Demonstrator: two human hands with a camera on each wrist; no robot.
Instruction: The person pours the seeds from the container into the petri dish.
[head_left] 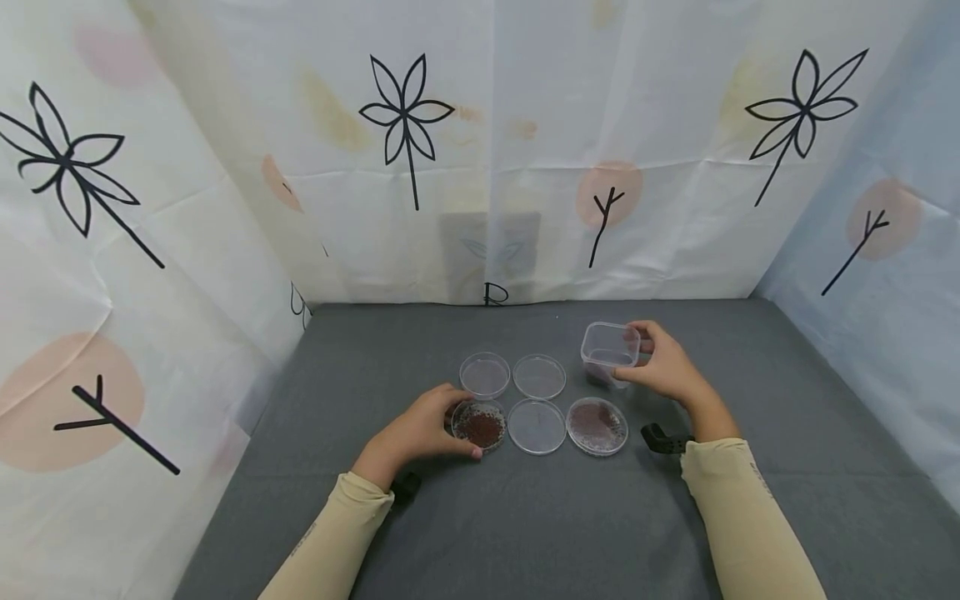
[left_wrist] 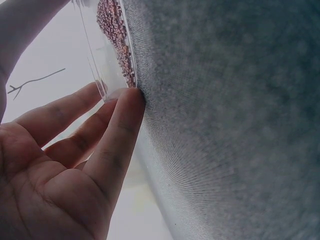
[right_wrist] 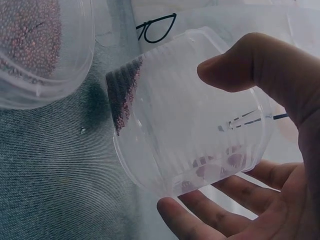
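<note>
My left hand pinches a clear petri dish by its sides, thumb at the near edge and fingers at the far edge. Small reddish-brown grains are heaped in that dish, right at the grey cloth. On the other side, my right hand grips a clear square plastic container between thumb and fingers. A small pile of the same grains sits in one bottom corner of the container, close over the cloth. The palm and fingers show in the right wrist view, spread along the container's wall.
Another petri dish with grains lies near the right hand. Left of it is a clear dish, with two more clear dishes, one and another, behind. Patterned cloth walls border the grey table.
</note>
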